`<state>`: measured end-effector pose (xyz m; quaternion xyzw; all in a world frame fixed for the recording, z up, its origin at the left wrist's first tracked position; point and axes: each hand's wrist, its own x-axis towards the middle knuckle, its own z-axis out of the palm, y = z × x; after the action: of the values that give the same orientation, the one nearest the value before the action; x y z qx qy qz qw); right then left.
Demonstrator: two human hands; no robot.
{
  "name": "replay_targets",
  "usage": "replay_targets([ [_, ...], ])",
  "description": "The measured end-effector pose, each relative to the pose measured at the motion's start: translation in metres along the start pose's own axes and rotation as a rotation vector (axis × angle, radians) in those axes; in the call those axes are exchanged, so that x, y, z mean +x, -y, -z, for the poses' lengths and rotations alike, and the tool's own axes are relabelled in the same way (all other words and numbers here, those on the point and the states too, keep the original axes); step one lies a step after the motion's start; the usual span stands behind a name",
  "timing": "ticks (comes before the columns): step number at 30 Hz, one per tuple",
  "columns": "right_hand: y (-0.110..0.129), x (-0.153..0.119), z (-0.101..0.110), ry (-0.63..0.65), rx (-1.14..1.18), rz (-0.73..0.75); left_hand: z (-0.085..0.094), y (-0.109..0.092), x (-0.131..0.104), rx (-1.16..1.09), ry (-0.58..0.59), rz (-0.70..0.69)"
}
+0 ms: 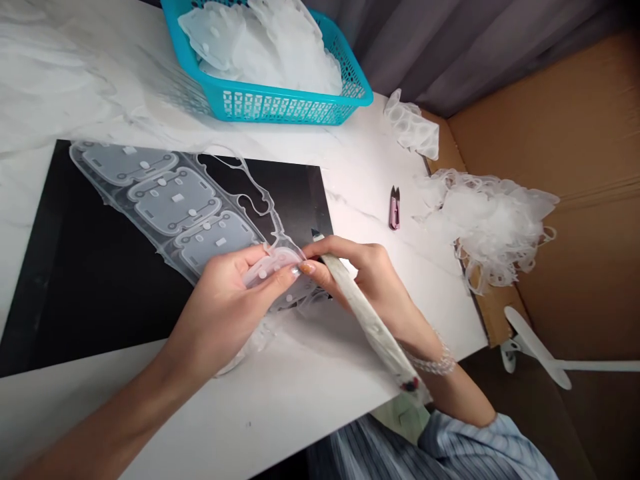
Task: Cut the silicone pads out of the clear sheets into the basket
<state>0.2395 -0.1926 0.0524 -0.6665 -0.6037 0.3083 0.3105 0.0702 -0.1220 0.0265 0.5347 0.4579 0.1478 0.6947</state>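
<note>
A translucent silicone sheet (175, 197) of moulded pads with small raised tabs lies across a black mat (100, 280). Its near end is lifted and bent between my hands. My left hand (225, 303) is closed on a pad at that end, thumb on top. Fingertips of my right hand (360, 273) pinch the pad's edge, where a thin waste strip (265, 200) hangs partly torn away and loops back over the mat. A long tool wrapped in white (367, 317), dark and pointed at the tip, is also held in my right hand.
A turquoise basket (290, 107) full of translucent pieces stands at the back. Small pink thread snips (395, 210) lie to the right, near a heap of tangled scraps (490, 220) by a cardboard wall (565, 167). More pale sheets (45, 87) lie at the upper left.
</note>
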Motion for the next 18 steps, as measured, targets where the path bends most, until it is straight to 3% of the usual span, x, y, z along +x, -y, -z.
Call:
replay_targets([
  [7,-0.0096,-0.0011,-0.0017,-0.013,-0.028,0.054,-0.0033,-0.0008,0.0013,0.028,-0.021,0.012],
  [14,-0.0026,-0.0019,-0.0052,-0.067,-0.001,0.062,-0.0025,0.0003,-0.0021,-0.111,0.004,0.034],
  [18,-0.0012,-0.0019,-0.0072,-0.113,-0.023,0.065,-0.0018,0.0011,-0.0025,-0.065,0.014,-0.049],
])
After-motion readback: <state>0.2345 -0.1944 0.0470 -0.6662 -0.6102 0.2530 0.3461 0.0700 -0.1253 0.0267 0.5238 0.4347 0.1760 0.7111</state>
